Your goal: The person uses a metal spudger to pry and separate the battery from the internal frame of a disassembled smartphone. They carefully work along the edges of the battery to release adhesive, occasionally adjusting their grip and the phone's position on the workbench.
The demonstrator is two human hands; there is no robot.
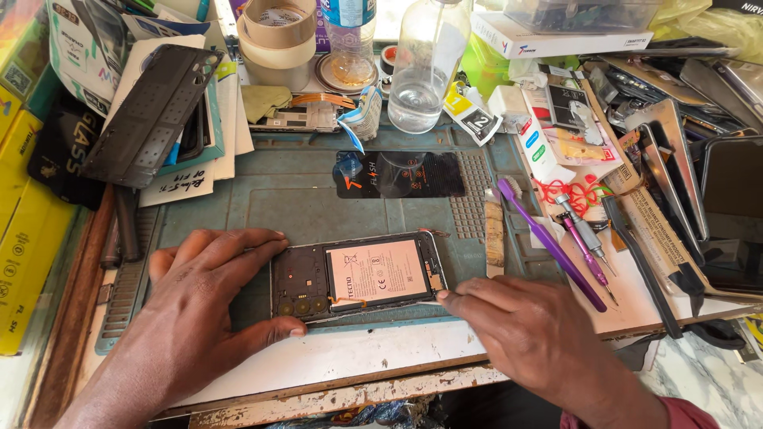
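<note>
Opened smartphone (358, 276) lying flat, back cover off, in the near middle of the worktop (373, 353), on a grey-green repair mat (294, 202). Pale battery (377, 272) showing in the middle, dark board with three round camera spots at its left end. Left hand (203, 306) spread open and flat, fingers along the phone's far left corner and thumb pressed at its near left corner, so bracing it, not wrapped around it. Right hand (528, 334) mostly flat on the near right, fingertip touching the phone's near right corner; can't tell if anything thin is pinched there. Just beyond the phone, a dark glossy strip with a round print (401, 174) on the mat. Far left, a black phone back cover (151, 115) propped tilted on papers, yellow boxes (24, 246) stacked along the left edge. Far middle, rolls of tape (278, 36) and a clear plastic bottle (421, 67) with a bit of liquid in it, upright. Right of the mat, a purple toothbrush (548, 242) lying at a slant, with a small screwdriver (586, 250) just beside it. Further right, a pile of phone screens and frames (699, 159), pretty cluttered. Pale bare board along the near edge of the worktop, chipped at the front.
</note>
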